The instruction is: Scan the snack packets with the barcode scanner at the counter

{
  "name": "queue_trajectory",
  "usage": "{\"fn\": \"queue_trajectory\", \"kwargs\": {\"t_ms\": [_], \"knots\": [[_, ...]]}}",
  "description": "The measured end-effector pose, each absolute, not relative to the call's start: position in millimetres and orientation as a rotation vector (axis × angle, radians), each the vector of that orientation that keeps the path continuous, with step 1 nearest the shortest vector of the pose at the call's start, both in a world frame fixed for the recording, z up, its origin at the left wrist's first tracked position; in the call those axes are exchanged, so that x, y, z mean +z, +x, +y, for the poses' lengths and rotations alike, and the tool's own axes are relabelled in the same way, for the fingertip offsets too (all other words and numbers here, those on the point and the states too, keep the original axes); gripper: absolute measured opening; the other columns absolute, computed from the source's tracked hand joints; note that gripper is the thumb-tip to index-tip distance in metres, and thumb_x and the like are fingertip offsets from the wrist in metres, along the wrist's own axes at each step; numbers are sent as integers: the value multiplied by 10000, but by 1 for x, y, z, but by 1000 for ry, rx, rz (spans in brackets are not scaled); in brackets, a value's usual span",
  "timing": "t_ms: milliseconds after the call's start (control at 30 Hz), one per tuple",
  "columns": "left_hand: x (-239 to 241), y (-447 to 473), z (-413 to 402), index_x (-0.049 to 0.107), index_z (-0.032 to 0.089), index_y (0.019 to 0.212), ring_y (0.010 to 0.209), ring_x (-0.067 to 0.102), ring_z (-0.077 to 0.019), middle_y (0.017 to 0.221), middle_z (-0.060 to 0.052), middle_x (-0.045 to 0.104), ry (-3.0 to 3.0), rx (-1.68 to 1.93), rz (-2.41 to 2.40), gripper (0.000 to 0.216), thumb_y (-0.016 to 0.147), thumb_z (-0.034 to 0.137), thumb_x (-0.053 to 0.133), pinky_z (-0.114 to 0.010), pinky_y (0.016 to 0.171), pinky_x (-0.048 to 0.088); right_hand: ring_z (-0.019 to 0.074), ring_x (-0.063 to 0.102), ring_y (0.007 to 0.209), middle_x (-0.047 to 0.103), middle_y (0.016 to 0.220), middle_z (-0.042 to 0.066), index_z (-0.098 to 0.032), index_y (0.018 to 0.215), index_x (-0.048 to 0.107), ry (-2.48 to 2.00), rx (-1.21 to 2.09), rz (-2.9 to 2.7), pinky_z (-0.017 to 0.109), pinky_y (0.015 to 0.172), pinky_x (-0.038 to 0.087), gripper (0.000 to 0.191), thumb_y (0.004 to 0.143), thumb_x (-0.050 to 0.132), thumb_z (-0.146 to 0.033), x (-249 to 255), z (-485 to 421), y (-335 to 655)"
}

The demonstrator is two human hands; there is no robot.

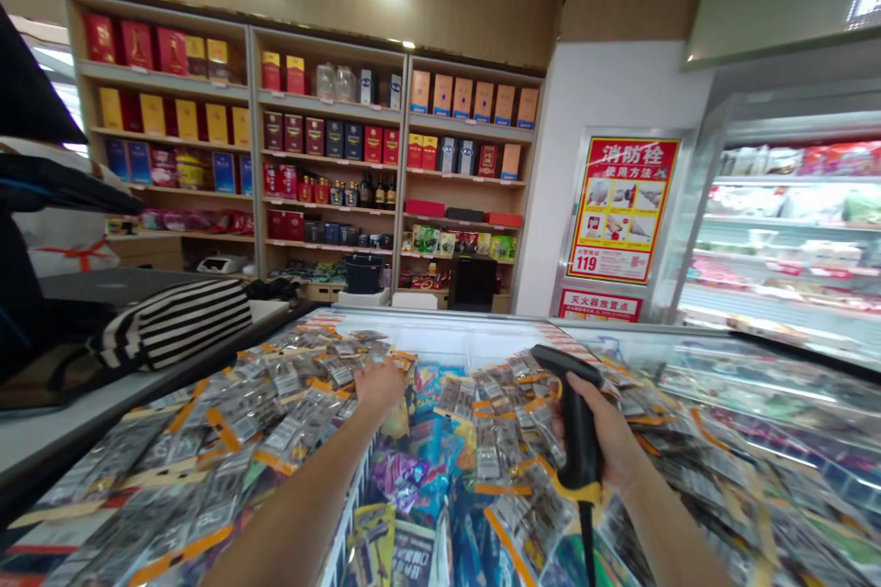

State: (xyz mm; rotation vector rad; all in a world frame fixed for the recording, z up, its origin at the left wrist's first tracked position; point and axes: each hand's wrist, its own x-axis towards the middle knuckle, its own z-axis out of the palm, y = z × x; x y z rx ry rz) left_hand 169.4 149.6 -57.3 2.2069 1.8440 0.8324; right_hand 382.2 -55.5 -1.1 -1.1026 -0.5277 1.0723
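Note:
In the head view, my right hand is wrapped around the grip of a black and yellow barcode scanner. The scanner stands upright, its head tilted to the left and its cable hanging down. My left hand reaches forward to the far end of the left pile of clear snack packets with orange edges. Its fingertips are among the packets and mostly hidden, so I cannot tell whether they grip one. More of these packets lie beneath the scanner and to its right.
Colourful bags fill the freezer between the two piles. A striped bag rests on the counter at left, beside dark equipment. Shelves of boxes line the back wall. A lit display fridge stands at right.

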Motion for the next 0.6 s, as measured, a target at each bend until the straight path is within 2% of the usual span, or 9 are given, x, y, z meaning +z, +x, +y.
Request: {"fn": "queue_trajectory", "kwargs": {"t_ms": [133, 233, 333, 433, 500, 600], "knots": [[-57, 173, 150, 558, 79, 744, 1030, 364, -399, 904, -204, 564, 2088, 876, 1743, 353, 515, 346, 598, -466, 824, 219, 104, 513, 369, 585, 517, -12, -178, 780, 500, -1075, 1096, -569, 201, 320, 396, 255, 631, 563, -376, -2, -56, 377], [-53, 171, 146, 540, 122, 743, 1012, 402, -373, 864, -165, 582, 1902, 912, 1610, 331, 543, 385, 561, -428, 778, 295, 100, 508, 371, 587, 526, -10, -176, 800, 503, -1039, 1131, -563, 208, 334, 405, 261, 643, 551, -379, -3, -55, 378], [-47, 166, 133, 512, 132, 859, 911, 507, -290, 859, -135, 591, 1693, 929, 1363, 432, 664, 487, 363, -359, 702, 378, 101, 509, 381, 591, 545, -4, -172, 818, 508, -978, 1214, -562, 216, 347, 409, 274, 659, 527, -395, -5, -54, 375], [-42, 159, 112, 471, 143, 977, 830, 559, -193, 885, -103, 596, 1545, 916, 1074, 503, 736, 469, 175, -295, 672, 415, 99, 509, 393, 592, 556, 1, -172, 800, 512, -900, 1304, -582, 217, 356, 407, 266, 675, 500, -406, -7, -54, 358], [-40, 155, 98, 461, 154, 1007, 826, 560, -161, 909, -88, 594, 1422, 913, 867, 488, 740, 453, 183, -275, 691, 417, 97, 507, 396, 586, 547, 1, -169, 773, 514, -853, 1371, -595, 210, 359, 402, 258, 681, 489, -409, -9, -55, 341], [-41, 152, 84, 466, 156, 1005, 830, 552, -162, 900, -85, 591, 976, 881, 454, 430, 714, 435, 316, -282, 705, 410, 90, 495, 377, 572, 516, -2, -162, 751, 518, -827, 1477, -597, 197, 348, 388, 275, 684, 476, -425, -12, -59, 314]]}}
